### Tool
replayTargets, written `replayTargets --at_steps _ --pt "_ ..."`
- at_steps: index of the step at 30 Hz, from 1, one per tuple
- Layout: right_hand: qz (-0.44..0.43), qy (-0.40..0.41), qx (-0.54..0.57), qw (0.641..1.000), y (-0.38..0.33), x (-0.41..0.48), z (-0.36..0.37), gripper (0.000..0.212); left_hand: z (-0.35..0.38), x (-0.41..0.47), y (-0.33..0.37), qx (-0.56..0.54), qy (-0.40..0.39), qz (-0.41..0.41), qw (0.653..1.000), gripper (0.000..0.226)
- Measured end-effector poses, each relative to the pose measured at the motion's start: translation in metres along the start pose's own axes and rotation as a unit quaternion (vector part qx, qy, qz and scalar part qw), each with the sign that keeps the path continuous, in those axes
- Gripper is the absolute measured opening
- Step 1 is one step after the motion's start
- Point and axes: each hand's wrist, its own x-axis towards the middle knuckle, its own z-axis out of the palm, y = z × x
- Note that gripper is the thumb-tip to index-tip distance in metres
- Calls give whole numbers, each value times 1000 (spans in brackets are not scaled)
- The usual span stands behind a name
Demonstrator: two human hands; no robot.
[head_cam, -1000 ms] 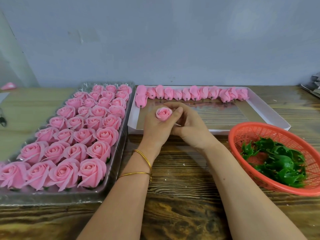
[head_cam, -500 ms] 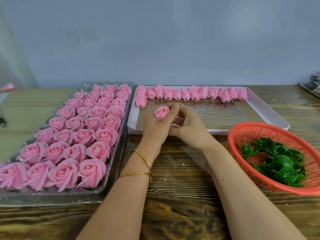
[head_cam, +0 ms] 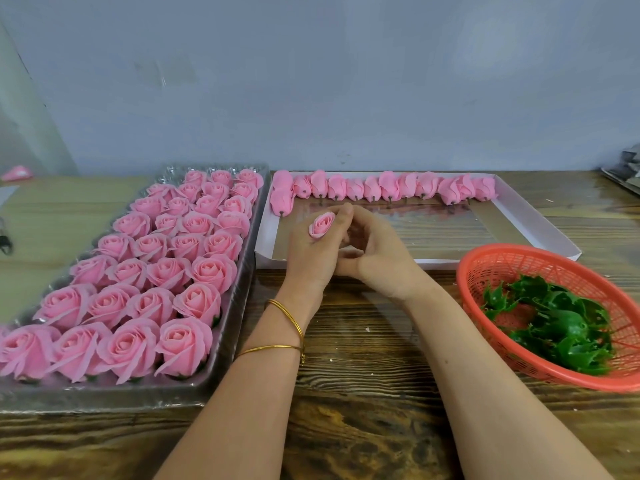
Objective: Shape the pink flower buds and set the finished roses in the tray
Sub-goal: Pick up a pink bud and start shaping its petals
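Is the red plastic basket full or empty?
Partly filled: green leaf pieces pile in the bottom of the red plastic basket; its upper mesh walls are bare.

Soft, even light is falling from above, casting only faint shadows on the wooden table [head_cam: 363, 375]. Pale glare is shining off the table's varnish and the clear tray [head_cam: 247, 271]. The wide lens is bending the edges, and the corners are looking slightly soft
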Motion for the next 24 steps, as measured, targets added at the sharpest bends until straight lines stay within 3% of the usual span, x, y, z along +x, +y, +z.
replayTargets --at_steps 10,18,24 --pt "-1 16 2 1000 1 1 2 56 -3 3 -6 32 -28 2 999 13" --pt "14 -17 12 1000 -3 -1 1 44 -2 4 -4 38 -12 19 999 14" --pt "6 7 -6 1000 -3 1 5 42 0 6 -7 27 2 21 999 45"
